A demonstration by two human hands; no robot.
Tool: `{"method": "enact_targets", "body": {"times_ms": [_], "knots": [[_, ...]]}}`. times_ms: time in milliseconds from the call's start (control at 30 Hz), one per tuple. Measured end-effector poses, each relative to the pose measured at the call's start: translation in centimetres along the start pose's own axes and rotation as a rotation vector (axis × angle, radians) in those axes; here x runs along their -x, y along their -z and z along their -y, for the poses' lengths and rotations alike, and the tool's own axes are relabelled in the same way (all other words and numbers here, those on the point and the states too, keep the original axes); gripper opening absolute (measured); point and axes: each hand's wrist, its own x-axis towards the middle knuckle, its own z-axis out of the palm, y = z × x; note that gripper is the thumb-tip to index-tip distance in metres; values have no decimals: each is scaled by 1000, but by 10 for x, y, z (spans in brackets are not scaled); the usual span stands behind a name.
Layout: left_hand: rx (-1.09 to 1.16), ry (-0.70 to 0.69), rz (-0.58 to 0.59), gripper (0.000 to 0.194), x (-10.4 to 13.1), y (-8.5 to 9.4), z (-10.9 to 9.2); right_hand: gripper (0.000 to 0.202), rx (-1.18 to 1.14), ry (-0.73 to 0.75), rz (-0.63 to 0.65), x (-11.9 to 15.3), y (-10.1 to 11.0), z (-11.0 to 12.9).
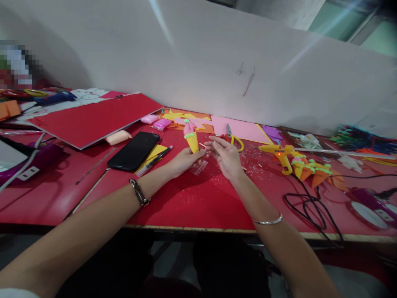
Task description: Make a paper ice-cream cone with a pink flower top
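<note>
My left hand (186, 161) is closed round the lower end of a toy ice-cream cone (191, 140). The cone is yellow, with a pink top, pale green blobs round its rim and one green ball at the tip; it stands nearly upright. Just to the right, my right hand (226, 156) pinches a short thin stick (202, 145) that points toward the cone. Its other fingers are stretched out. Beyond my right hand, scissors (236, 140) with yellow and red handles lie on the red table. A small clear plastic bag (200, 167) lies below the cone.
A black phone (135, 151) and pen (155, 160) lie left, near a red board (99, 118). On the right are a yellow glue gun (281, 155) with its looped cable (305, 203), several finished cones (313, 169) and pipe cleaners (362, 138). Pink paper (237, 127) lies behind.
</note>
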Motion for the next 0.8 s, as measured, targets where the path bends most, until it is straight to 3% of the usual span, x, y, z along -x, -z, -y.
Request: {"method": "enact_targets", "body": {"times_ms": [300,600,800], "knots": [[-15,-4,31,23,1,-1,-2,9,9,30,-110,-3,2,-1],[18,31,112,24,1,0,-1,19,-37,13,-96,-3,1,-2],[-102,102,220,24,6,-5,-2,16,163,102,-132,-2,0,1]]}}
